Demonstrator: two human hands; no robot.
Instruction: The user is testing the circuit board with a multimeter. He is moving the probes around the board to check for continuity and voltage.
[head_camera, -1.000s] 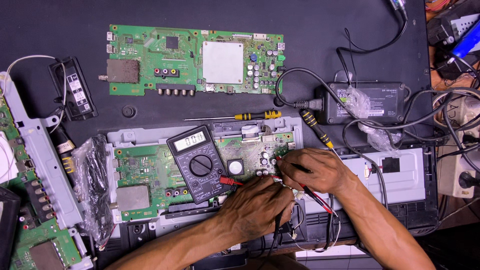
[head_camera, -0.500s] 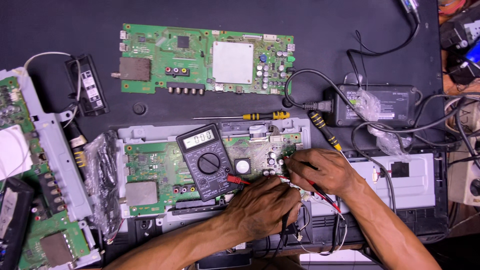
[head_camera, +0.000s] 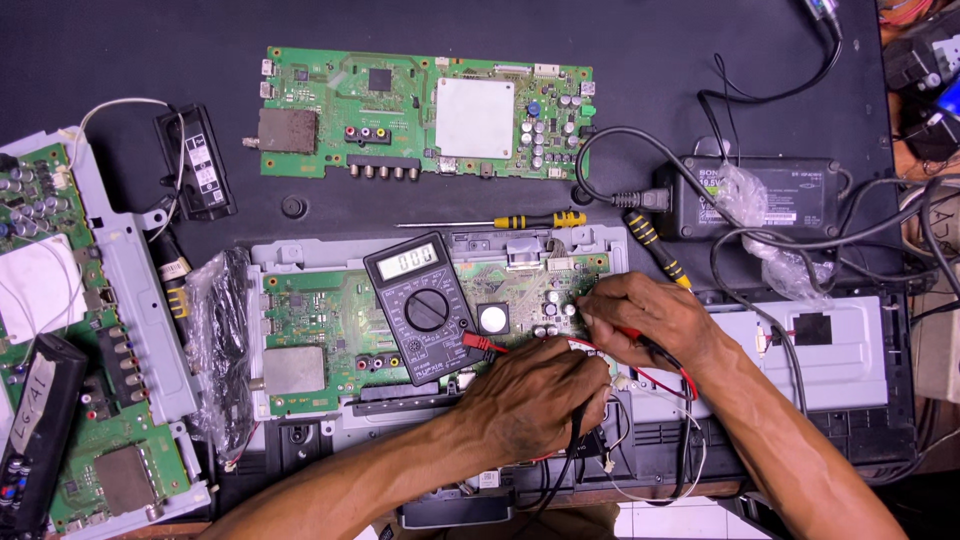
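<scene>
Both hands stay put on the circuit board (head_camera: 340, 330): right hand (head_camera: 650, 318) pinches the red probe (head_camera: 640, 338), left hand (head_camera: 535, 395) closes around the black lead (head_camera: 572, 440); the meter (head_camera: 425, 305) is unmoved.

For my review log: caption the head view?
Both hands probe a circuit board beside a multimeter.

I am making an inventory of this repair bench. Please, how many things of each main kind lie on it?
Green circuit boards: 4 (top, under the hands, upper left, lower left)
Digital multimeter: 1
Yellow-and-black screwdrivers: 2 (long one, short one)
Black power adapter: 1
Total: 8
</scene>
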